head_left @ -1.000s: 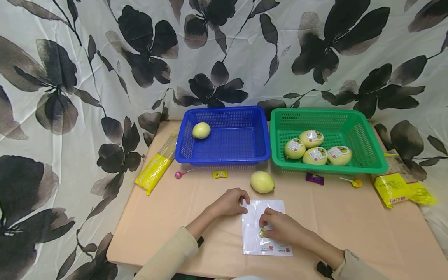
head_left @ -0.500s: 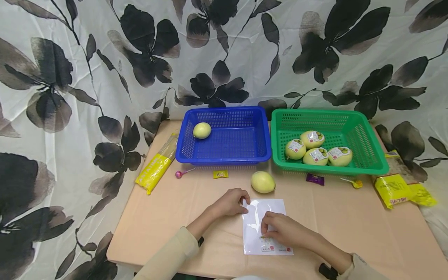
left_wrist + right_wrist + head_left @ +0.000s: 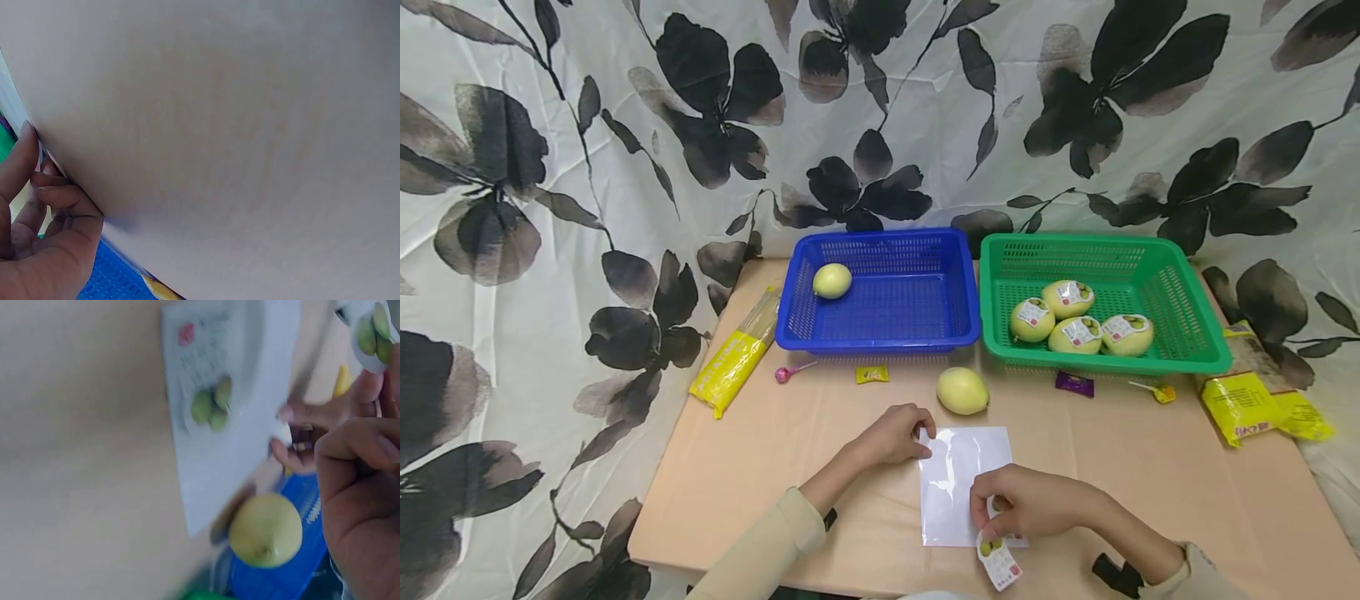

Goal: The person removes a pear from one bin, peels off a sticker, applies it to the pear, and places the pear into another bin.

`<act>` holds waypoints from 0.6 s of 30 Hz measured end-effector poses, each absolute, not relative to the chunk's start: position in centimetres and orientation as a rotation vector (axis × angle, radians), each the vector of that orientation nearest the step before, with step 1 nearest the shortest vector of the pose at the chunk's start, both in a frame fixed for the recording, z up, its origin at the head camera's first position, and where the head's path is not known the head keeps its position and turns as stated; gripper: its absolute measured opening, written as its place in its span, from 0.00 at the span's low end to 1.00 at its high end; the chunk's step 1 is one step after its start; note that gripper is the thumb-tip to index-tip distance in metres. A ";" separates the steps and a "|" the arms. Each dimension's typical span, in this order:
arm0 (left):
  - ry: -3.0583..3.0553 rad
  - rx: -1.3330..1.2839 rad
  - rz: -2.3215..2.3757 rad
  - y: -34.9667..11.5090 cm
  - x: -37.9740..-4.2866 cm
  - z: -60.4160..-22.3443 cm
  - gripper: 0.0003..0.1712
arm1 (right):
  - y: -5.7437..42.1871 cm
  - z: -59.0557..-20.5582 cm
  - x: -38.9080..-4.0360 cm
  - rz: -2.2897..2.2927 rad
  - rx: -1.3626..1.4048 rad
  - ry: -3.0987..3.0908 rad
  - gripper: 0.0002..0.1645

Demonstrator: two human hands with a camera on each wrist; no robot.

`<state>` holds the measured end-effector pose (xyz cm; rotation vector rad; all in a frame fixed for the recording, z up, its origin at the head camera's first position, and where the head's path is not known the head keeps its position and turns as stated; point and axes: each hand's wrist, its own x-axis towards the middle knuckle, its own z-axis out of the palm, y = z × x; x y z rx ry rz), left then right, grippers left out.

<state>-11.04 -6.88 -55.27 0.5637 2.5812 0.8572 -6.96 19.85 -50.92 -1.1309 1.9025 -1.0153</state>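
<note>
My left hand (image 3: 895, 433) pinches the upper left corner of a white sticker sheet (image 3: 946, 492) lying on the table. Between thumb and fingers, my right hand (image 3: 1037, 502) holds a label sticker (image 3: 1002, 570) printed with green fruit and small text, lifted off the sheet near its lower right corner. Another fruit label (image 3: 209, 378) lies on the sheet in the right wrist view; in the head view my right hand mostly covers it. Just beyond the sheet sits a pale yellow-green melon (image 3: 962, 391) without a visible label.
A blue basket (image 3: 880, 342) at the back holds one melon (image 3: 832, 281). Beside it, a green basket (image 3: 1105, 362) contains several labelled melons. Yellow packets (image 3: 730, 367) lie left and right. Lollipops (image 3: 783, 375) and small wrapped candies (image 3: 872, 374) line the baskets' front.
My right hand has peeled the label from the sheet and moved slightly right and toward me with it. My left hand has stayed at the sheet's corner.
</note>
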 end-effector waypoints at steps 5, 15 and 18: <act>2.577 0.566 0.860 -6.9 -11.1 -55.5 0.13 | 20.0 -49.9 -8.6 -1.182 -1.041 2.061 0.05; 2.529 0.611 0.921 -7.2 -11.6 -54.7 0.14 | 19.4 -49.6 -11.6 -1.482 -0.562 2.447 0.05; 2.513 0.602 1.018 -7.6 -12.2 -54.0 0.17 | 19.2 -50.0 -12.3 -1.563 -0.437 2.500 0.07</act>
